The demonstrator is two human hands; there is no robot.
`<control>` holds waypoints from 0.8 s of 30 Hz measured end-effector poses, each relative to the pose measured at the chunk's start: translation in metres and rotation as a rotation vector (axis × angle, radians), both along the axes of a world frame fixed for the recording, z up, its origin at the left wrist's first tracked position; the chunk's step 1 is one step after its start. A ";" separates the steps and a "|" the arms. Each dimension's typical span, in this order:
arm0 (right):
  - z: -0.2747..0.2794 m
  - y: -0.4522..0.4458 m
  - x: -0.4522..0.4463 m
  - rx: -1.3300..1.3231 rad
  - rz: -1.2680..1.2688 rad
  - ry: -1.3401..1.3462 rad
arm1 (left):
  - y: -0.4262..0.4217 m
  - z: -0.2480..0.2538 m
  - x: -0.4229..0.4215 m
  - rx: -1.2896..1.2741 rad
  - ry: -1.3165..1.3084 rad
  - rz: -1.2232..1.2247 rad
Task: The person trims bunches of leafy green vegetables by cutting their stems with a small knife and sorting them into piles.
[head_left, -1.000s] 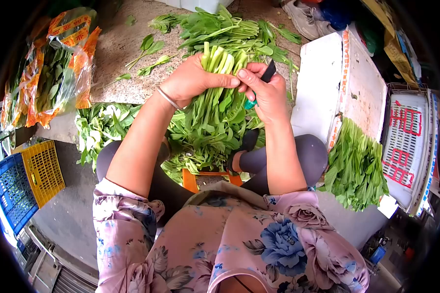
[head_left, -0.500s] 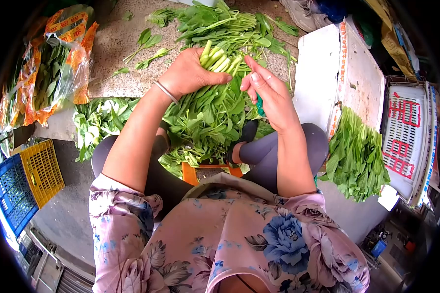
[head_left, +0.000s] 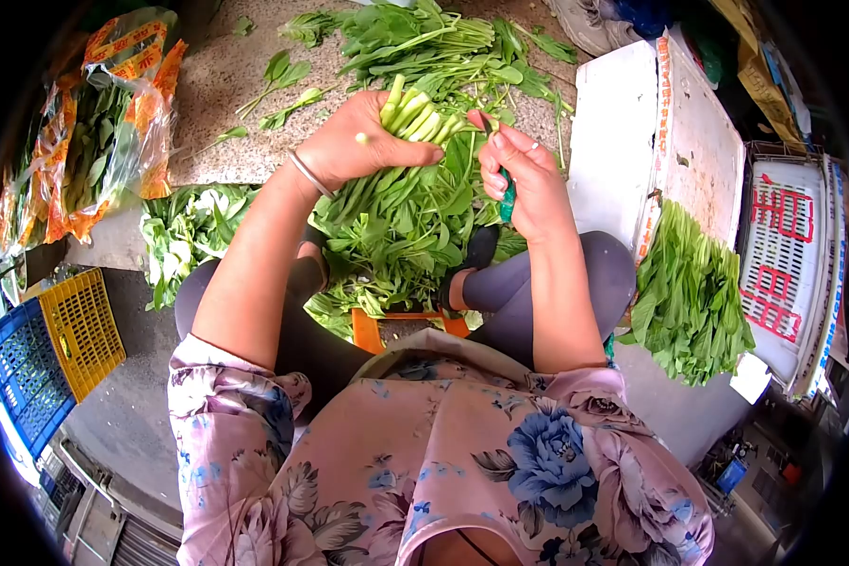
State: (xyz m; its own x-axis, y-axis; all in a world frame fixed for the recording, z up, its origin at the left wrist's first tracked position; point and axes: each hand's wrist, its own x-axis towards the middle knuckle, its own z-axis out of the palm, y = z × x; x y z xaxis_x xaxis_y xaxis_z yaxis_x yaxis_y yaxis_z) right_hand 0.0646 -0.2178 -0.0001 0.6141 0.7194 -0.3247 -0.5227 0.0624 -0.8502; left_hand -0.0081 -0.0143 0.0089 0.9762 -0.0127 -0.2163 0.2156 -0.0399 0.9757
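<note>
My left hand (head_left: 349, 141) is closed around a bunch of leafy greens (head_left: 411, 115), the pale cut stems pointing up and away from me. The leaves hang toward my lap, over a heap of loose greens (head_left: 377, 245). Just right of the stem ends, my right hand (head_left: 528, 184) grips a small knife (head_left: 507, 198) by its green handle. Its dark blade shows between thumb and forefinger, beside a stem end. A small pale bit (head_left: 361, 139) appears in front of my left hand, blurred.
More greens (head_left: 424, 42) lie on the stone slab (head_left: 222, 156) ahead. At right, a trimmed bunch (head_left: 689, 292) hangs beside a white foam box (head_left: 613, 141); a white crate (head_left: 778, 255) stands beyond. Bagged greens (head_left: 99, 141) and a yellow-and-blue crate (head_left: 80, 325) are at left.
My right hand has turned slightly, so the knife blade now shows near the stems. The small pale bit has appeared by my left hand, which keeps its hold on the bunch.
</note>
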 end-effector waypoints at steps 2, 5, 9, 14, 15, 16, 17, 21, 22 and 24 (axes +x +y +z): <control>0.002 0.000 -0.002 0.010 -0.030 0.035 | 0.001 0.001 0.000 -0.005 -0.018 -0.028; 0.007 0.007 -0.011 0.070 -0.077 0.019 | -0.003 0.003 0.000 -0.113 0.045 -0.069; 0.003 0.019 -0.015 0.006 -0.096 -0.110 | -0.004 0.004 -0.001 -0.217 0.057 -0.077; -0.021 0.023 -0.003 -0.098 -0.166 -0.138 | -0.001 -0.009 -0.001 -0.115 0.050 0.137; -0.031 0.025 0.004 -0.125 -0.196 -0.103 | 0.001 -0.009 0.000 -0.035 0.100 0.275; -0.044 0.026 0.016 -0.219 -0.267 -0.053 | 0.007 -0.009 0.001 0.068 0.122 0.375; -0.064 0.027 0.032 -0.473 -0.324 -0.145 | 0.014 -0.010 0.002 0.169 0.142 0.476; -0.134 0.034 0.093 -0.863 -0.212 -0.249 | 0.028 -0.005 0.004 0.049 -0.016 0.592; -0.143 0.043 0.105 -0.689 -0.331 0.073 | 0.028 -0.002 0.004 0.099 -0.040 0.598; -0.164 0.071 0.136 -0.630 -0.501 0.160 | 0.027 -0.001 0.005 0.208 -0.084 0.611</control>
